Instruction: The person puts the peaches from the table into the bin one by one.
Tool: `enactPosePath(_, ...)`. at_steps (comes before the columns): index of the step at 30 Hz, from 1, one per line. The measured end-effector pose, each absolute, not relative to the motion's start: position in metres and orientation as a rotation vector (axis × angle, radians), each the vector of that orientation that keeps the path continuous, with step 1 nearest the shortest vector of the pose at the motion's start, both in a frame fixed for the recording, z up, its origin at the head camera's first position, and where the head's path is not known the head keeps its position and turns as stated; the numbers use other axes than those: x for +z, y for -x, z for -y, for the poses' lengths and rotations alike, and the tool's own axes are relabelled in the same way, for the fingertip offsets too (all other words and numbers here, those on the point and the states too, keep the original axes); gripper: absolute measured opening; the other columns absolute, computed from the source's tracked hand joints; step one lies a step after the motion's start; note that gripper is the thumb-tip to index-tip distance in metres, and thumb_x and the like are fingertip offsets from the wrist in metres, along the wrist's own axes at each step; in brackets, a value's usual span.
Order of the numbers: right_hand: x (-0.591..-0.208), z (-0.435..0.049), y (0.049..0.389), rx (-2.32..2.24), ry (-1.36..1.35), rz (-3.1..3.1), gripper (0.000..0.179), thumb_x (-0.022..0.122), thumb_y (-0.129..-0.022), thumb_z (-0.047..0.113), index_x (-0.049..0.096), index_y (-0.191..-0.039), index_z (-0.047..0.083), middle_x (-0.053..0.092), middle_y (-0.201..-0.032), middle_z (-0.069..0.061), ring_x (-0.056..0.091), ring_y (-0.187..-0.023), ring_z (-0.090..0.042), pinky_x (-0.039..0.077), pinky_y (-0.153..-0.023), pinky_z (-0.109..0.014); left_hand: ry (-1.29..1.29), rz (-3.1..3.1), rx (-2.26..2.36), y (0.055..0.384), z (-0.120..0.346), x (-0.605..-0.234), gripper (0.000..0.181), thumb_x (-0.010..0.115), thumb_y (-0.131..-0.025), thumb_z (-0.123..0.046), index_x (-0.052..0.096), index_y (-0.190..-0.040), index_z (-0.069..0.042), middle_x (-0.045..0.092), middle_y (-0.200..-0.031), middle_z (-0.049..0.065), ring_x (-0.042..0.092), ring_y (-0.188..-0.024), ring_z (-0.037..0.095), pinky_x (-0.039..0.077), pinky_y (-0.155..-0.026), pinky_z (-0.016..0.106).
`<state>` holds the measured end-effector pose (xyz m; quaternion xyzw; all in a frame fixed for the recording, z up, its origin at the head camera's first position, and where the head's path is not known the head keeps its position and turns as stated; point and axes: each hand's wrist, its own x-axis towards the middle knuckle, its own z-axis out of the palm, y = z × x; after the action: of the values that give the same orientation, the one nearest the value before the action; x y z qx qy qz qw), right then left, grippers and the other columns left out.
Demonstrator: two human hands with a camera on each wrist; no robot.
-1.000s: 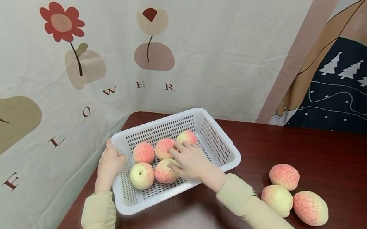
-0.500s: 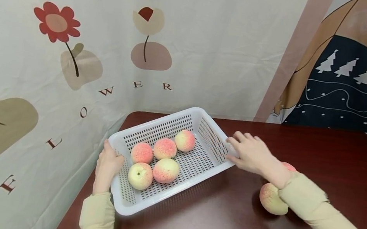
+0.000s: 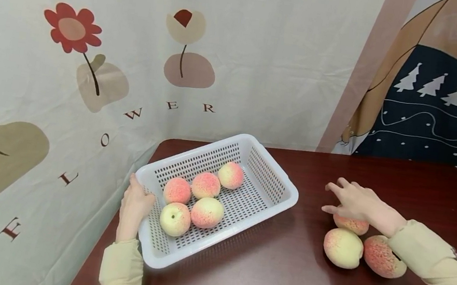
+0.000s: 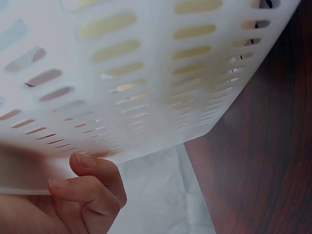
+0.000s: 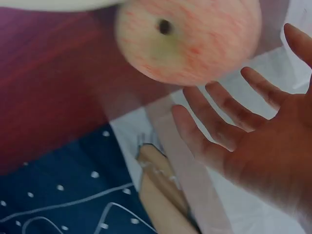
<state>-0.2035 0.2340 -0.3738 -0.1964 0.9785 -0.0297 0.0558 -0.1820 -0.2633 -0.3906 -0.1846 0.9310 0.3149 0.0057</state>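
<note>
A white perforated plastic basket (image 3: 214, 245) sits tilted across the table's left part, with several pink-and-yellow peaches (image 3: 206, 185) inside. My left hand (image 3: 135, 207) grips its left end; in the left wrist view the curled fingers (image 4: 92, 180) wrap under the rim. To the right, my right hand (image 3: 352, 200) hovers over the farthest of three loose peaches, a reddish one (image 3: 350, 225) that it partly covers. Its fingers are spread, and in the right wrist view they reach toward that peach (image 5: 195, 39) with nothing held. Beside it lie a yellow peach (image 3: 343, 247) and a red-speckled peach (image 3: 383, 257), partly behind the sleeve.
The dark red-brown table (image 3: 262, 274) meets a pale curtain (image 3: 275, 61) with printed flowers at the back and left. A dark blue printed cloth with white trees (image 3: 439, 109) hangs at the back right.
My right hand has left the peaches in the basket, passed over the right rim, and come to the loose peaches on the right. The left hand stays on the basket.
</note>
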Motion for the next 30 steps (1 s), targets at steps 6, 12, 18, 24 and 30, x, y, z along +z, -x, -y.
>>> enactPosePath(6,-0.384,-0.246,0.204,-0.154,0.485,-2.813,0.063,0.058,-0.085,0.056,0.052,-0.128,0.010,0.047,-0.128,-0.031,0.060,-0.097,-0.042,0.049,-0.068,-0.053,0.585,-2.910,0.988,0.182,0.263,-0.391,0.083,0.039,-0.085,-0.007,-0.012,-0.148,0.006,0.026,-0.144,0.040,0.051,-0.106,0.047,0.044,-0.088,0.056)
enactPosePath(12,-0.395,-0.252,0.206,-0.208,0.453,-2.700,0.062,0.056,-0.085,0.058,0.053,-0.122,0.007,0.048,-0.126,-0.032,0.058,-0.101,-0.045,0.047,-0.077,-0.055,0.590,-2.900,0.993,0.182,0.262,-0.390,0.082,0.039,-0.086,-0.007,-0.013,-0.148,0.006,0.025,-0.144,0.040,0.051,-0.108,0.049,0.044,-0.089,0.057)
enactPosePath(18,-0.399,-0.253,0.209,-0.176,0.483,-2.704,0.057,0.057,-0.087,0.052,0.056,-0.115,0.002,0.058,-0.114,-0.027,0.057,-0.103,-0.041,0.049,-0.077,-0.046,0.592,-2.895,1.006,0.182,0.262,-0.390,0.082,0.039,-0.085,-0.007,-0.013,-0.148,0.006,0.024,-0.145,0.040,0.050,-0.108,0.048,0.044,-0.089,0.056)
enactPosePath(24,-0.396,-0.253,0.210,-0.161,0.513,-2.714,0.055,0.059,-0.086,0.048,0.057,-0.114,0.000,0.059,-0.111,-0.027,0.059,-0.101,-0.041,0.050,-0.076,-0.046,0.590,-2.898,1.008,0.182,0.262,-0.390,0.082,0.039,-0.086,-0.007,-0.013,-0.148,0.005,0.024,-0.145,0.039,0.050,-0.110,0.048,0.043,-0.091,0.057)
enactPosePath(30,-0.384,-0.251,0.216,-0.178,0.538,-2.765,0.051,0.060,-0.087,0.047,0.057,-0.110,0.001,0.060,-0.105,-0.024,0.059,-0.083,-0.029,0.049,-0.066,-0.039,0.579,-2.913,1.005,0.181,0.263,-0.390,0.082,0.038,-0.085,-0.006,-0.011,-0.148,0.007,0.023,-0.146,0.040,0.048,-0.112,0.050,0.041,-0.093,0.059)
